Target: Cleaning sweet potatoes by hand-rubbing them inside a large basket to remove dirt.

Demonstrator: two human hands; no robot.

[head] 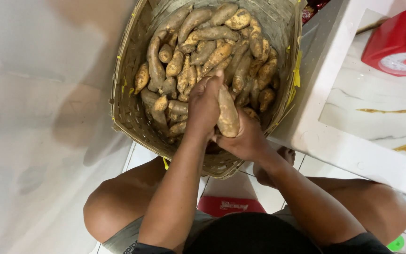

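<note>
Looking down from the head camera: a woven basket (130, 101) stands on the floor between the person's bent knees, tilted a little, its rim frayed with yellowish strips.

Contents: many sweet potatoes (198, 51), tan and dusted with soil, heaped toward the far wall of the basket and spreading to its right side. Near wall of the basket mostly hidden behind the hands.

Left hand (204, 106): closed around the upper part of one sweet potato (228, 117), fingers curled over it, knuckles facing the camera. Thumb position cannot be made out.

Right hand (243, 138): closed on the lower end of the same sweet potato, cupping it from beneath and from the right. Both hands touch each other at the potato.

Held sweet potato: long, pale, roughly upright, lifted just above the heap, over the near half of the basket close to its near rim.

Surroundings: white low table (348, 146) just right of the basket, its corner close to the basket's right rim. Red kitchen scale (395, 40) with a white dial at the table's far right edge. Red flat item (231, 205) on the tiled floor below the basket's near rim, between the legs. One bare foot (285, 154) shows beside the right forearm.
</note>
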